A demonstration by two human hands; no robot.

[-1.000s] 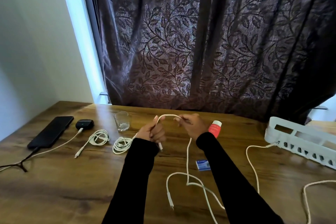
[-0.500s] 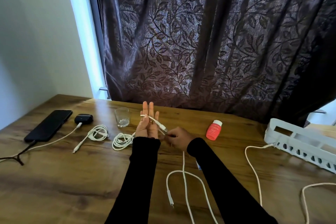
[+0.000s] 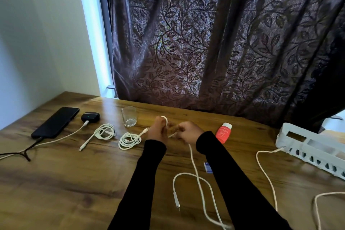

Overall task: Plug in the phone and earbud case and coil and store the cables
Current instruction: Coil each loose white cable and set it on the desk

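Both hands raised over wooden surface (image 3: 56, 183), just right of the drinking glass (image 3: 129, 116). Left hand (image 3: 156, 130) wrapped by a loop of white cable (image 3: 196, 170), grip grasping it. Right hand (image 3: 188, 131) pinching the same cable close beside the left; grip clenched on it. Remainder of cable trailing toward the viewer, free plug end (image 3: 176, 200) lying on the surface. Phone (image 3: 56, 122) far left of the glass, dark lead plugged in. Earbud case (image 3: 90, 117) between phone and glass, white lead attached. Two coiled cables (image 3: 130, 140) near the glass. Red bottle (image 3: 223, 132) and white basket (image 3: 309, 147) to the glass's right.
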